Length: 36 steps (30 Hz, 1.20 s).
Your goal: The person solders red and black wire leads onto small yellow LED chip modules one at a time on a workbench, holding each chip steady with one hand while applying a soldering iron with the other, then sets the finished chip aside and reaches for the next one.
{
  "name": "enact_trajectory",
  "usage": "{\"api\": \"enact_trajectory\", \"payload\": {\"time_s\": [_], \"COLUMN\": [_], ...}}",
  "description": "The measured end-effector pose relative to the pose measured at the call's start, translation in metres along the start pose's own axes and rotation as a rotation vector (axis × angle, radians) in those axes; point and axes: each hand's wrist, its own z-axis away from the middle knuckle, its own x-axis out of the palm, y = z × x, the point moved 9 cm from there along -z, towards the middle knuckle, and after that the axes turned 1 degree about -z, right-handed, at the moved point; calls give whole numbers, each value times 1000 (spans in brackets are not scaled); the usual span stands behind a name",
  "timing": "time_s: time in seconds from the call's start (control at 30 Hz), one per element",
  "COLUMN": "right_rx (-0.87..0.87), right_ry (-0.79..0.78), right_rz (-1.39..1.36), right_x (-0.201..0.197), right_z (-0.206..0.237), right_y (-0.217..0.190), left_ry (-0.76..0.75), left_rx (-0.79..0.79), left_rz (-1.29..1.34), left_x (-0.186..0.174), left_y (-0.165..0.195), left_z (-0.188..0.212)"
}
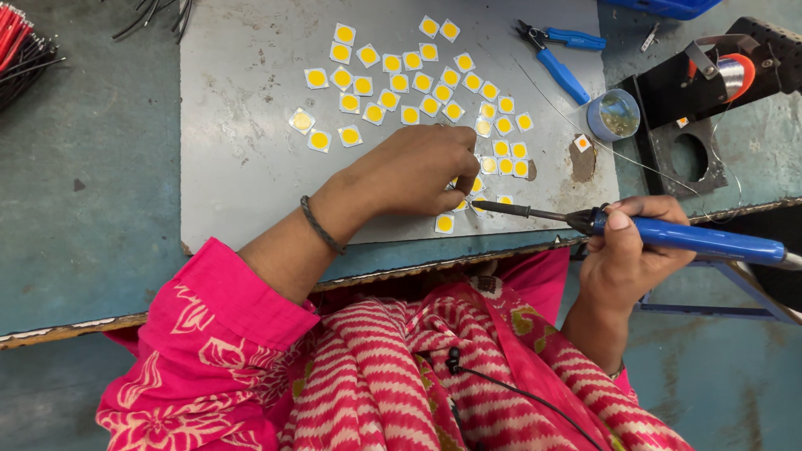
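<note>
My left hand [418,171] rests on the grey work plate [242,167], fingers curled down over one of the small square chips with yellow centres near the plate's front edge. My right hand [631,250] grips a blue-handled soldering iron [693,240]; its dark tip [480,204] points left and sits just beside my left fingertips. Several more yellow chips [418,83] lie spread over the plate beyond my left hand, and one chip [444,223] lies alone near the front edge.
Blue-handled pliers [560,58] lie at the plate's far right. A small round blue tin [614,114] sits beside a black stand holding a solder spool [735,75], its thin wire trailing across the plate. Bundled red and black wires [21,46] lie at far left.
</note>
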Motion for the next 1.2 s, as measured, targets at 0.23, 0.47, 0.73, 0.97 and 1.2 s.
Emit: {"api": "enact_trajectory", "payload": {"time_s": [0.23, 0.47, 0.73, 0.97, 1.2], "right_rx": [18, -20, -25, -60, -34], "right_ry": [-20, 17, -6, 1, -21], "right_rz": [32, -17, 2, -15, -39], "right_x": [5, 3, -5, -8, 13], "right_z": [1, -2, 2, -8, -16], "right_y": [6, 1, 3, 2, 8], "left_ry": [-5, 47, 80, 102, 302], "left_rx": [-5, -5, -111, -82, -158], "left_rz": [-10, -15, 43, 109, 105], "left_x": [3, -11, -33, -39, -54], "left_y": [-3, -8, -15, -23, -29], "left_z": [0, 1, 5, 32, 34]}}
